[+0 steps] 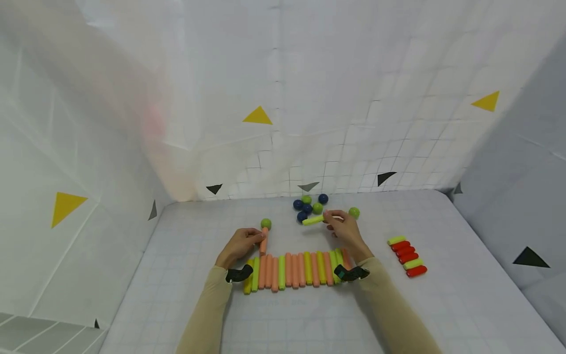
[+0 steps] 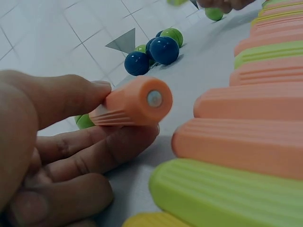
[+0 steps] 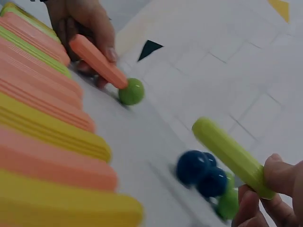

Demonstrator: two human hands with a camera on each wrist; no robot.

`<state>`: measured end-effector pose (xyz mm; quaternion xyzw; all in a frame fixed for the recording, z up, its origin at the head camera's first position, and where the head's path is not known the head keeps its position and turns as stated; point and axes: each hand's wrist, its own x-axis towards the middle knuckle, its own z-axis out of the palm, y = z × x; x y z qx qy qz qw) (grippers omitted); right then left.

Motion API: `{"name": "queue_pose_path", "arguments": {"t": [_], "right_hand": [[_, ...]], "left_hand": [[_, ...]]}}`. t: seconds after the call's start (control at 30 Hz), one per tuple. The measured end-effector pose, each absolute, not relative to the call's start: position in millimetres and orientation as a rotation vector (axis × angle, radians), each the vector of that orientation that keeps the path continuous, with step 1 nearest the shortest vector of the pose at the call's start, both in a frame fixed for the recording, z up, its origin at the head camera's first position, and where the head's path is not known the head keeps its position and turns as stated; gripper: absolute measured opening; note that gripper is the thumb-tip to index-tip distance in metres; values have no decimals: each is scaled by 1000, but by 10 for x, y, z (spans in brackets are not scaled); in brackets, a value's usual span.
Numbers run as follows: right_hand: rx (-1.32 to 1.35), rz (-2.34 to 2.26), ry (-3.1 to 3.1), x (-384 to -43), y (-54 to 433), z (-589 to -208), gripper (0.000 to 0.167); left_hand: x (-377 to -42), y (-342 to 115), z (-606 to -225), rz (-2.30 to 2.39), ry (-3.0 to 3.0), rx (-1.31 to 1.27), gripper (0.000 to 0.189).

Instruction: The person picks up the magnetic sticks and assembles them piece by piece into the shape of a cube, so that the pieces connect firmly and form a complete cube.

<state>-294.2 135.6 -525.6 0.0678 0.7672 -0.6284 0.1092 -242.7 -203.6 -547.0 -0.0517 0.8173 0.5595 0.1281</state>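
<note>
My left hand [image 1: 240,246] pinches an orange ridged stick [image 1: 264,241] between thumb and fingers. A small silvery disc shows in the stick's near end in the left wrist view. Against its far end sits a green ball [image 3: 131,91], which appears to touch it. My right hand [image 1: 347,230] pinches a lime-green stick [image 3: 232,156] by one end, held up off the table and tilted. In the head view its free end points left, close to a cluster of dark blue balls [image 1: 307,209] and green balls [image 1: 317,208]. Another green ball [image 1: 353,212] lies beyond the right hand.
A long row of orange sticks [image 1: 289,270], yellow sticks [image 1: 308,268] and lime sticks [image 1: 281,273] lies side by side in front of both hands. To the right is a short stack of red sticks [image 1: 404,250] with lime ones. White walls enclose the white table [image 1: 300,324].
</note>
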Motion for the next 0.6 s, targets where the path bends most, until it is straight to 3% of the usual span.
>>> {"name": "queue_pose_path", "arguments": {"t": [0.6], "right_hand": [[123, -1932, 2192, -2935, 566, -5424, 34]], "left_hand": [[-2420, -2027, -5437, 1610, 2360, -141, 31]]}}
